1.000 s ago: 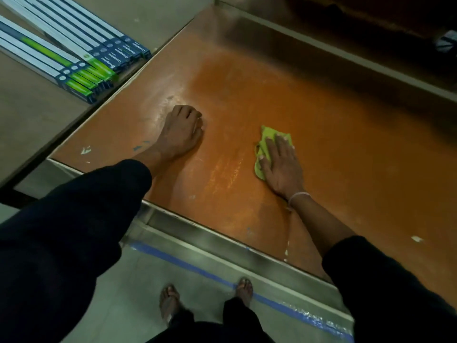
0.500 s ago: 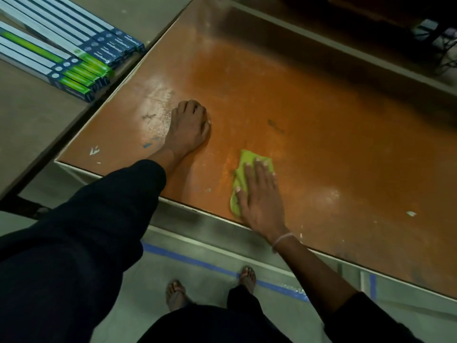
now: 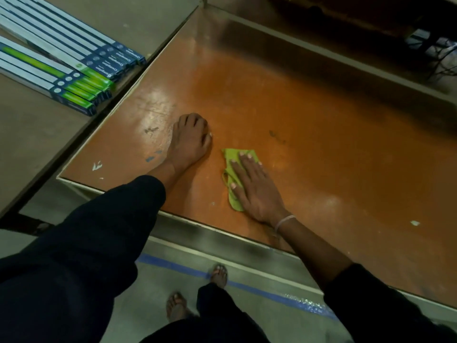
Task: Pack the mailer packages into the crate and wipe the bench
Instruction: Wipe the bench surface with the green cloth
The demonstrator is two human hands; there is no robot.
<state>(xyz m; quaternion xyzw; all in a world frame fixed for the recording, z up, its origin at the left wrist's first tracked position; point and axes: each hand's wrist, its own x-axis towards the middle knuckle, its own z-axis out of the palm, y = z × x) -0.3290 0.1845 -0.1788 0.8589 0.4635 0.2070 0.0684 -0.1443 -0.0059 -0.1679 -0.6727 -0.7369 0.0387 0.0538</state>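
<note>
A green cloth (image 3: 231,178) lies on the orange bench top (image 3: 309,134), near its front edge. My right hand (image 3: 257,189) lies flat on the cloth with fingers spread, pressing it against the surface. My left hand (image 3: 190,139) rests on the bench to the left of the cloth, fingers curled under, holding nothing. No mailer package and no crate are in view.
Several long blue, white and green boxes (image 3: 66,65) lie on a grey table (image 3: 37,134) to the left of the bench. A metal rim (image 3: 210,229) runs along the bench front. Blue tape (image 3: 259,290) marks the floor by my feet.
My right hand slid the cloth toward the bench's front edge, then back away from it. My left hand stayed in place on the bench.
</note>
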